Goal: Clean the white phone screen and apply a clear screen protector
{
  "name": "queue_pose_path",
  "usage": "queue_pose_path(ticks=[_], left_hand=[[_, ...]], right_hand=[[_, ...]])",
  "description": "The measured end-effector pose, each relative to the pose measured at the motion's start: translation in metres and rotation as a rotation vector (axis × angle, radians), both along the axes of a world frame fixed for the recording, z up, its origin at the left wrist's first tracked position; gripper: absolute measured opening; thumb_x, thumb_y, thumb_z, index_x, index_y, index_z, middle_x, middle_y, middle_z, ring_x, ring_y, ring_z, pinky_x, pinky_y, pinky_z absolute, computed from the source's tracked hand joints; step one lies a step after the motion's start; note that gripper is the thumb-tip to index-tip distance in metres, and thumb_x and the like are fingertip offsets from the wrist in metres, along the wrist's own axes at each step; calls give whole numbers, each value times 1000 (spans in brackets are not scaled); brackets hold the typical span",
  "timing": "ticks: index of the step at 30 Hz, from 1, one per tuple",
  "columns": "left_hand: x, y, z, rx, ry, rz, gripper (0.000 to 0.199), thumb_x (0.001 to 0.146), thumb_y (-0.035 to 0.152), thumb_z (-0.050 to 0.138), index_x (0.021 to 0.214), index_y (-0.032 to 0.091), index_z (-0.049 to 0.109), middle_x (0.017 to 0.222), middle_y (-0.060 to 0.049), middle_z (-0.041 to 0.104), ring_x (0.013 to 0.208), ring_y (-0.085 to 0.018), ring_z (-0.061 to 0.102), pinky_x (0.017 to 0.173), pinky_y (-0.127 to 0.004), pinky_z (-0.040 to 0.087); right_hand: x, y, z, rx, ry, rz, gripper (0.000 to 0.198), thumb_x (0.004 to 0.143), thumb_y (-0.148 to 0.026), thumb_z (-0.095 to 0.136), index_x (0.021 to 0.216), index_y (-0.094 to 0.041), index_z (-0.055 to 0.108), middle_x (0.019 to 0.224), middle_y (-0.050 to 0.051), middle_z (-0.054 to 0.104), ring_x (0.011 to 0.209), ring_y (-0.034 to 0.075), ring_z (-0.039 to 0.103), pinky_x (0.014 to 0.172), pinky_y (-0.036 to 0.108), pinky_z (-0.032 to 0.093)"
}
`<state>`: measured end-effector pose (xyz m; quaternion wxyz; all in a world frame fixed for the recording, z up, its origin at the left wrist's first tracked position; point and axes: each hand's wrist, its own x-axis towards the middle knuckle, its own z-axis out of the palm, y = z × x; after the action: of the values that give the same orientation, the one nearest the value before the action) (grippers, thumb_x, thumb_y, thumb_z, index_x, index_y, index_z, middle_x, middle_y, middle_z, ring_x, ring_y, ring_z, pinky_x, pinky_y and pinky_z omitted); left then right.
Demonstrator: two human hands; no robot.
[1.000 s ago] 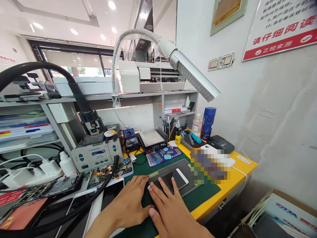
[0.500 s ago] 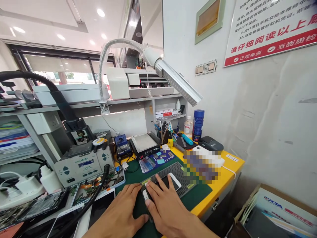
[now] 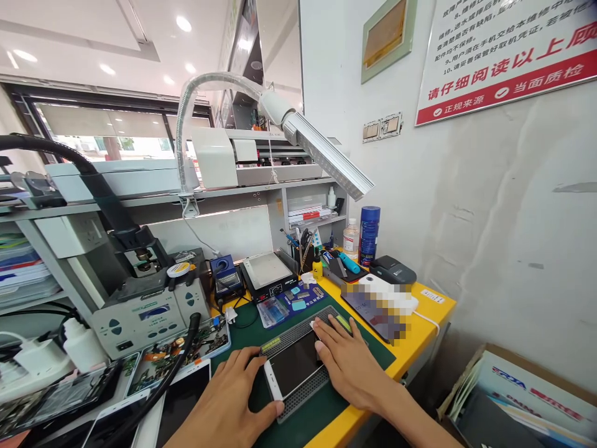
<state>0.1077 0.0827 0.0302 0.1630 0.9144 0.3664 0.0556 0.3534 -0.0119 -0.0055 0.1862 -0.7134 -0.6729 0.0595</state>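
Note:
A white-framed smartphone (image 3: 296,366) with a dark screen lies face up on a grey perforated pad (image 3: 298,403). My left hand (image 3: 236,395) spans the phone's left end, thumb at the near corner and index finger at the far corner. My right hand (image 3: 347,361) rests flat over the phone's right end, fingers stretched out, hiding that end. Under the pad spreads a dark green mat (image 3: 249,323).
A dark phone (image 3: 368,311) lies to the right, partly blurred out. Loose circuit boards fill a tray (image 3: 181,354) on the left, beside a grey soldering station (image 3: 149,317). Behind are a heating plate (image 3: 268,274), a yellow bottle (image 3: 318,267) and a blue can (image 3: 370,236).
My right hand has slid right along the phone, uncovering most of the dark screen. My left hand has shifted slightly and now spans the phone's left end. The whole view has turned slightly right.

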Motion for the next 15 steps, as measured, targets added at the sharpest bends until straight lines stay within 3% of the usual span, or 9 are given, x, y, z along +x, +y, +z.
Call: queue_pose_path(ticks=[15], left_hand=[[-4,7,-8,33,-10,-22,60,80,58,59,132,27,58,143,-7,48,126,-33,48,106,-46,39]], right_hand=[[4,-38,-5,-14,-2,32,53,104,-49,20,154,-34,15,159,-8,20,148,24,13,120,56,3]])
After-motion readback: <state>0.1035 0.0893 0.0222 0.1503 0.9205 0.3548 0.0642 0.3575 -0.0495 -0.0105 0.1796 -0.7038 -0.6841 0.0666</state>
